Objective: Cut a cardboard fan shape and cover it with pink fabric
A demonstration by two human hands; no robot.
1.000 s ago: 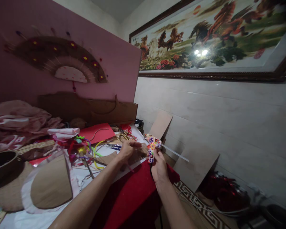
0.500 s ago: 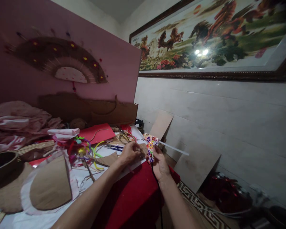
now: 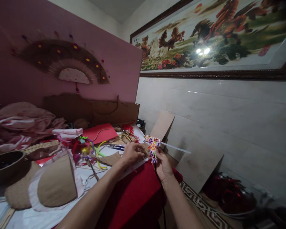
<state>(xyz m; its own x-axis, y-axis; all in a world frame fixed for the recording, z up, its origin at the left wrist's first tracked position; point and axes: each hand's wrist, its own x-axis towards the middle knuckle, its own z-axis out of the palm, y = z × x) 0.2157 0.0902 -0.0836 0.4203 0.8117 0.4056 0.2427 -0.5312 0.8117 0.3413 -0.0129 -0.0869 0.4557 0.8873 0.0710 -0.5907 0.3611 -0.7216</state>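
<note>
Fingers (image 3: 160,155) of the right hand (image 3: 164,165) are curled tight around the grip of a glue gun (image 3: 153,145) covered in a bright multicoloured pattern, holding it just off the near right corner of the surface (image 3: 81,178). Its body lies roughly level, nozzle aimed left toward the left hand (image 3: 132,152), while a pale glue stick (image 3: 176,148) juts out behind it to the right, so the long axis runs left to right; a dark cord (image 3: 160,190) hangs from the grip. That left hand is closed on a small tan piece (image 3: 143,149), pinching it against the surface edge just beside the nozzle. Further out lie gold scissors (image 3: 129,136), a tangle of coloured pipe cleaners (image 3: 88,149), a red sheet (image 3: 100,133), a brown half-round cut-out (image 3: 57,186) and a dark bowl (image 3: 4,162). A pink board (image 3: 62,47) bearing a fan-shaped decoration (image 3: 64,62) stands behind, and a framed horse picture (image 3: 212,38) hangs on the pale wall.
</note>
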